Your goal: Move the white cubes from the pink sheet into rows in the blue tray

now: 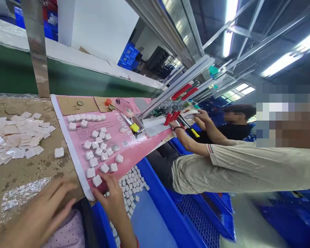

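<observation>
My right hand (112,198) is at the near edge of the pink printed sheet (124,153), thumb and index finger on either side of a small white block (97,181) with rounded corners. Several similar white blocks (98,151) lie loosely grouped on the sheet, and a row of them (86,117) is at its far side. My left hand (45,210), smeared by motion, hovers over the brown worktop with fingers stretched and nothing visible in it. Beneath it lies a shiny silvery patch (20,196). One more white block (59,153) sits alone on the worktop.
Thin white square pieces (18,136) are heaped at left. Below the sheet, a blue bin (152,213) holds many white blocks. Red-handled clamps (175,103) and a yellow-tipped tool (134,127) lie beyond. A co-worker in a beige shirt (235,165) works at right, another person behind.
</observation>
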Demonstrator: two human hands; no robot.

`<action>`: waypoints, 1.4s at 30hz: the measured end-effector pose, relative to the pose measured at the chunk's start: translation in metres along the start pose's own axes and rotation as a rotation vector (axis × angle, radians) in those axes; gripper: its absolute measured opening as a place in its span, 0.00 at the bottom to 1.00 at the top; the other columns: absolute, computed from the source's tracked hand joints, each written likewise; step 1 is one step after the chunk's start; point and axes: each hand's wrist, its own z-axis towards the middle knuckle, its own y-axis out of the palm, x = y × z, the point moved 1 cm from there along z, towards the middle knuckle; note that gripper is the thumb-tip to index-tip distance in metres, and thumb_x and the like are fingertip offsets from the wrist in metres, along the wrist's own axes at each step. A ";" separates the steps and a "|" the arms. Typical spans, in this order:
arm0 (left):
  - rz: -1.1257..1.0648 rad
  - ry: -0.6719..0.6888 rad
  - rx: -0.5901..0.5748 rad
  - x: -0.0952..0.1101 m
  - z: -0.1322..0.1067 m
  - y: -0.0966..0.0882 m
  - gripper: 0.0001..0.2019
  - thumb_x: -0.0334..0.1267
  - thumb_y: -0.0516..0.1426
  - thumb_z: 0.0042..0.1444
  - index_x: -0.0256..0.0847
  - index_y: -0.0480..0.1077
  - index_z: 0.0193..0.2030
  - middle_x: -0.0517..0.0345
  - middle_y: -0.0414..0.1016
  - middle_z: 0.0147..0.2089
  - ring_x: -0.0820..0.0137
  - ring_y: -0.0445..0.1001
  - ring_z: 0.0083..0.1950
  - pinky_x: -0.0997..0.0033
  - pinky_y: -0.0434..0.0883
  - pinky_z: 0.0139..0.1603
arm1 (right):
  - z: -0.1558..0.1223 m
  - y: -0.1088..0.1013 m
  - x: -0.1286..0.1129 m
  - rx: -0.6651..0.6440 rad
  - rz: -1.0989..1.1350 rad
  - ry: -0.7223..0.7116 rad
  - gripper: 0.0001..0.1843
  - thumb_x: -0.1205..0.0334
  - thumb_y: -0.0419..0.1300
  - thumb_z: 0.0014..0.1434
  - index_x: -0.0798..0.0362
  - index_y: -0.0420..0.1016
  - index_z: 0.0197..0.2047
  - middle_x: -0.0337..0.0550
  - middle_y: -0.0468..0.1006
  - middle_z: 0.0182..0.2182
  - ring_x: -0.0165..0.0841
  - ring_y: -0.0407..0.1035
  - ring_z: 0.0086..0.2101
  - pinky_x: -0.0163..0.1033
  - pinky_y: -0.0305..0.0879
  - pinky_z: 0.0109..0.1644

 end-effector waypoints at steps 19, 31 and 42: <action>0.170 0.067 -0.099 0.019 0.064 0.044 0.12 0.42 0.49 0.65 0.47 0.64 0.54 0.55 0.73 0.50 0.66 0.75 0.49 0.68 0.74 0.47 | -0.005 0.005 -0.002 0.268 -0.002 0.134 0.15 0.55 0.52 0.64 0.51 0.67 0.51 0.46 0.79 0.37 0.33 0.75 0.36 0.37 0.74 0.37; 0.061 -0.066 -0.189 0.006 0.048 0.046 0.24 0.47 0.52 0.63 0.48 0.52 0.64 0.53 0.69 0.57 0.63 0.72 0.57 0.68 0.74 0.54 | 0.004 -0.008 0.002 0.220 0.135 0.019 0.13 0.73 0.52 0.62 0.52 0.71 0.47 0.41 0.79 0.36 0.30 0.73 0.38 0.34 0.71 0.42; 0.076 0.029 -0.133 0.017 0.054 0.044 0.14 0.44 0.52 0.64 0.49 0.63 0.55 0.58 0.76 0.51 0.67 0.76 0.50 0.70 0.74 0.52 | 0.036 -0.028 0.011 0.122 -0.315 -0.143 0.15 0.61 0.58 0.61 0.52 0.70 0.51 0.41 0.80 0.40 0.41 0.64 0.42 0.49 0.50 0.50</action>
